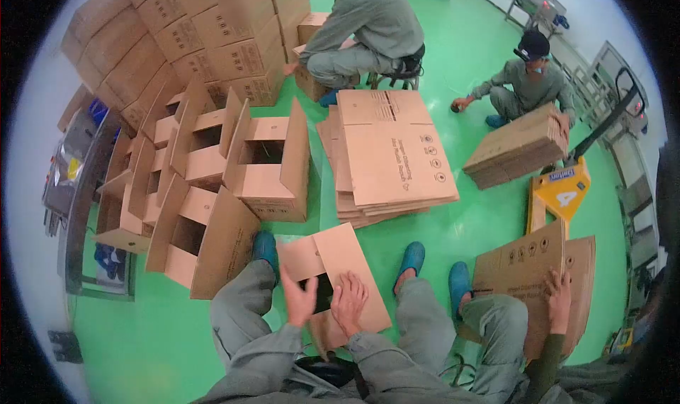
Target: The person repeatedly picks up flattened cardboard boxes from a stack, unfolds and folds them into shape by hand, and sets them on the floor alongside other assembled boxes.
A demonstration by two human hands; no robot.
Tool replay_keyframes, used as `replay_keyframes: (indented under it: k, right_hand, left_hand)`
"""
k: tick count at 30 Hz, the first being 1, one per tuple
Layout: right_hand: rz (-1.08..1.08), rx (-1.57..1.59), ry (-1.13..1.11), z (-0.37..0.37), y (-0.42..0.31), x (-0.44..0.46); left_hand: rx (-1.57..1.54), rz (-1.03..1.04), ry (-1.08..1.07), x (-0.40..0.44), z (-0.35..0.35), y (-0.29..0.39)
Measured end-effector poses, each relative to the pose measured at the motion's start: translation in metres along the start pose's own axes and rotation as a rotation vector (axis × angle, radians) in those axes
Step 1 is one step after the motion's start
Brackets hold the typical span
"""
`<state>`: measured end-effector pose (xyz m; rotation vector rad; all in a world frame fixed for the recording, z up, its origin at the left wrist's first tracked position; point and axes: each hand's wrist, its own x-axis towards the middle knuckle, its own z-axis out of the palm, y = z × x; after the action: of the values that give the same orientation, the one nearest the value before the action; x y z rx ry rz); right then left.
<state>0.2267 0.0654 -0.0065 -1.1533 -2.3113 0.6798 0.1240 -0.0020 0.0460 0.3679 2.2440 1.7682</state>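
Observation:
Between my knees stands a cardboard box (358, 262), its flaps partly folded in around a dark gap in the middle. My left hand (299, 296) is at the box's left side, fingers stretched out and thumb apart near the gap. Flat on the right flap rests my right hand (349, 301), its fingers spread a little. Left of my feet are several opened boxes (273, 181) with raised flaps. A stack of flattened cartons (397, 149) lies on the floor just ahead.
Taped boxes (227, 36) are piled at the back left. One co-worker (368, 29) sits beside them; another (531, 78) squats at right, holding flat cartons (520, 149). Near me, a person's hand (558, 301) touches upright cartons (520, 269). A yellow pallet jack (559, 191) stands behind.

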Motion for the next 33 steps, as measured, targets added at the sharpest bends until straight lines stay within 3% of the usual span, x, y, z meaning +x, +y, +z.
replay_keyframes:
  k: [1, 3, 4, 6, 10, 12, 14, 16, 19, 20, 21, 23, 25, 30, 33]
  right_hand:
    - [0.012, 0.057, -0.014, -0.003, 0.001, 0.002]
    - [0.098, 0.346, 0.038, 0.011, 0.035, 0.005]
    - [0.149, 0.5, 0.023, 0.007, 0.047, 0.005]
    - [0.256, 0.676, -0.05, -0.009, 0.067, 0.007]
    - [0.335, 0.63, -0.017, -0.023, 0.066, -0.004]
    - [0.354, 0.525, 0.074, -0.025, 0.062, -0.012]
    - [0.378, 0.424, 0.121, -0.027, 0.059, -0.018]
    - [0.4, 0.314, 0.066, -0.028, 0.059, -0.02]
    - [0.373, 0.188, -0.199, -0.018, 0.062, -0.006]
    - [0.223, 0.266, -0.308, -0.009, 0.071, 0.005]
    - [0.078, 0.398, -0.292, 0.029, 0.103, 0.005]
    - [0.126, 0.419, -0.369, 0.024, 0.084, 0.017]
    - [0.195, 0.453, -0.455, 0.021, 0.078, 0.031]
    - [0.387, 0.495, -0.506, 0.06, 0.114, 0.046]
    - [0.297, 0.353, -0.429, 0.051, 0.101, 0.084]
  left_hand:
    - [0.299, 0.123, -0.014, -0.002, 0.019, -0.017]
    - [0.884, 0.15, -0.151, -0.011, 0.056, -0.035]
    - [0.858, 0.139, -0.14, -0.012, 0.063, -0.05]
    - [1.071, 0.459, -0.199, -0.006, 0.068, -0.067]
    - [1.001, 0.482, -0.214, 0.0, 0.06, -0.056]
    - [0.768, 0.396, -0.422, -0.025, 0.041, -0.036]
    - [0.955, 0.627, -0.679, -0.073, 0.018, -0.052]
    - [0.872, 0.603, -0.955, -0.121, -0.008, -0.046]
    - [1.003, 0.47, -0.841, -0.121, -0.008, -0.032]
    - [1.069, 0.416, -0.8, -0.116, -0.01, -0.032]
    - [1.061, 0.425, -0.795, -0.107, -0.011, -0.052]
    - [1.244, 0.621, -0.468, -0.083, -0.017, -0.101]
    - [1.05, 0.577, -0.504, -0.041, -0.03, -0.093]
    - [1.162, 0.675, -0.719, 0.07, -0.054, -0.065]
    - [1.196, 0.616, -0.751, 0.129, -0.056, -0.043]
